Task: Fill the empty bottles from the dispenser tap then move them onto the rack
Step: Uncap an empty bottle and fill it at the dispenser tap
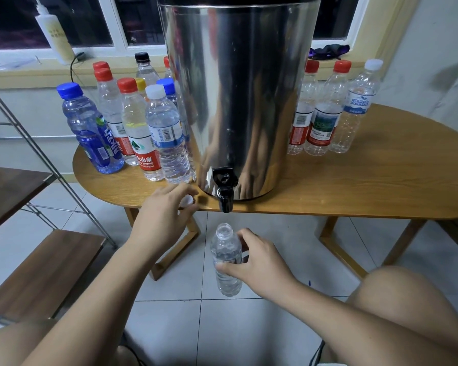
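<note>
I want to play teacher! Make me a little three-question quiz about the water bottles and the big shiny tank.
1. True or false: the open bottle in the right hand has its cap on.
2. How many capped bottles stand on the table to the right of the dispenser? A) one B) three C) six
3. Fill in: the small white cap under the left hand sits at the table's ____.

Key: 1. False, its mouth is open, below the black tap. 2. B. 3. Edge.
</note>
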Demonstrator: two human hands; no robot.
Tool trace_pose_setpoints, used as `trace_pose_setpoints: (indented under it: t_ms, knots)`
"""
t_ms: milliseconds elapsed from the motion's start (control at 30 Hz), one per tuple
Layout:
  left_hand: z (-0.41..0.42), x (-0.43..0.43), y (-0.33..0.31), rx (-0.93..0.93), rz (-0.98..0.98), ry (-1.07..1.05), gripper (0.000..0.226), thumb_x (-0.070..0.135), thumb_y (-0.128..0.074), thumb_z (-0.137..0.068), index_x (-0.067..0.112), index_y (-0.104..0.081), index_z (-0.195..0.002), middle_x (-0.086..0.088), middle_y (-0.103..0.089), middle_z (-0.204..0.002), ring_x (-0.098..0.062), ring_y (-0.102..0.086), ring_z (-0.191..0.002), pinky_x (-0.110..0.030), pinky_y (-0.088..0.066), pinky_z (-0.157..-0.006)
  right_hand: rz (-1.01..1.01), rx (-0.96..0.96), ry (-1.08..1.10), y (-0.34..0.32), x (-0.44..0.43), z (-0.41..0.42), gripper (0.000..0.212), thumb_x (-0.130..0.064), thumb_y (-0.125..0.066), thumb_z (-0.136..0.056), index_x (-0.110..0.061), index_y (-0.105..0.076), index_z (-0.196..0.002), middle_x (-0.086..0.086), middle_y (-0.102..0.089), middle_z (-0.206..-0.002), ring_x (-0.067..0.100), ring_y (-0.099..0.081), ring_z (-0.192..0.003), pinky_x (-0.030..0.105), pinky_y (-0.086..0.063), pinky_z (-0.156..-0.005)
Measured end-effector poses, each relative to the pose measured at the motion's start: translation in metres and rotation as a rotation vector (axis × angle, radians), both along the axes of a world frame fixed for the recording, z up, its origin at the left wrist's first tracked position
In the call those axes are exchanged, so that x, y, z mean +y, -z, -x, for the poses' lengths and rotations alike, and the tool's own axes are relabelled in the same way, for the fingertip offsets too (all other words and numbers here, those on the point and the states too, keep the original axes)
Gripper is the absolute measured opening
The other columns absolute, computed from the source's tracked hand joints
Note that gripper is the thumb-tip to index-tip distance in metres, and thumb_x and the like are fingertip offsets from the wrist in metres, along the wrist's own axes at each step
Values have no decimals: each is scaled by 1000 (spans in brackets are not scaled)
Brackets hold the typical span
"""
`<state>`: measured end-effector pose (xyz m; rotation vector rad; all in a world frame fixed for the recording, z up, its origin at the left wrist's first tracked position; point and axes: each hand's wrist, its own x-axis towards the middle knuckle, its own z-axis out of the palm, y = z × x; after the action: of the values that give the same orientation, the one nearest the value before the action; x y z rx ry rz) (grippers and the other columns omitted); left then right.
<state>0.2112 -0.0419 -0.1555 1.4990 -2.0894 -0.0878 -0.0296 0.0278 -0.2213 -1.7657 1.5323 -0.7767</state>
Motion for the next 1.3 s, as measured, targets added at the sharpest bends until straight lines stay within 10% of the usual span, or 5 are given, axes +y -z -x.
trace_pose_setpoints:
  t_ms: [600, 1033, 1167, 1300]
  knots:
    - [27, 56, -20, 299, -274, 201, 24, 42, -90, -82, 35, -75, -99, 18, -76, -95, -6, -72, -94, -14, -50, -72, 17, 68, -46, -8, 5, 2, 52, -66, -84, -72, -32, -53, -96, -14, -67, -96, 8, -64, -90, 41, -57, -76]
    - [31, 52, -10, -29, -91, 209, 55, 88, -64, -78, 35, -70, -92, 17, -60, -82, -7, -58, -73, -31, -51, -61, 38, 150, -118, -3, 11, -1, 51, -69, -81, -69, -35, -53, -96, -16, -65, -91, 9, -64, -88, 37, -55, -77]
    - [28, 52, -16, 21, -229, 272, 18, 47, -87, -85, 38, -76, -96, 22, -71, -93, 1, -66, -88, -27, -52, -73, 38, 198, -119, -6, 9, 1, 53, -68, -83, -71, -32, -56, -100, -16, -60, -85, 11, -59, -82, 32, -51, -71]
    - [25, 54, -20, -56, -317, 346, 28, 31, -89, -87, 42, -76, -109, 29, -72, -113, 7, -65, -107, -24, -54, -91, 28, 222, -138, -6, 9, 2, 57, -71, -81, -71, -36, -58, -110, -18, -67, -99, 7, -64, -93, 34, -56, -81]
